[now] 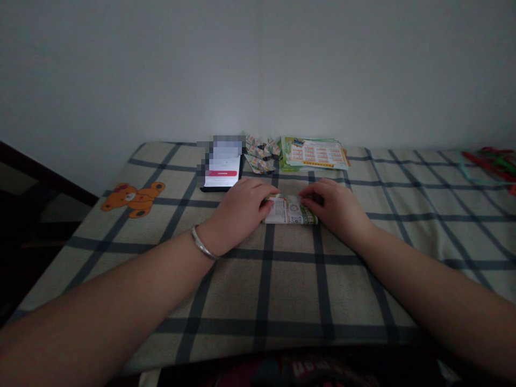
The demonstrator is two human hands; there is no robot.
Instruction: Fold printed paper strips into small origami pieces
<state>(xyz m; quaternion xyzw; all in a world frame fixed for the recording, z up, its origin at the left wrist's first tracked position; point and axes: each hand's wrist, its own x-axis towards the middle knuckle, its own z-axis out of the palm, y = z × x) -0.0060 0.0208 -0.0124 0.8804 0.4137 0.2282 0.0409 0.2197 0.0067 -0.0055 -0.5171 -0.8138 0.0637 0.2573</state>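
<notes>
Two bare hands meet over a small folded printed paper sheet (289, 210), white with green and red print, lying flat on the cream cloth with dark blue checks (282, 279) that covers the bench. Left hand (237, 209), a silver bangle (202, 244) at its wrist, presses down on the paper's left end, fingers together and curled over that edge. Right hand (336, 207) covers the right end, fingers bent and pinched down on the upper corner there. Between the two hands the middle of the sheet shows, so both are touching it. Beyond the left hand a black phone with a lit screen (221, 172) lies on the cloth, and just beside it sits a loose heap of small folded paper pieces (261, 153). Right of that heap rests a stack of flat green and orange leaflets (315, 154). An orange cartoon bear print (133, 199) marks the cloth well off to the left, and red and green strips (494, 161) lie at the far right edge.
</notes>
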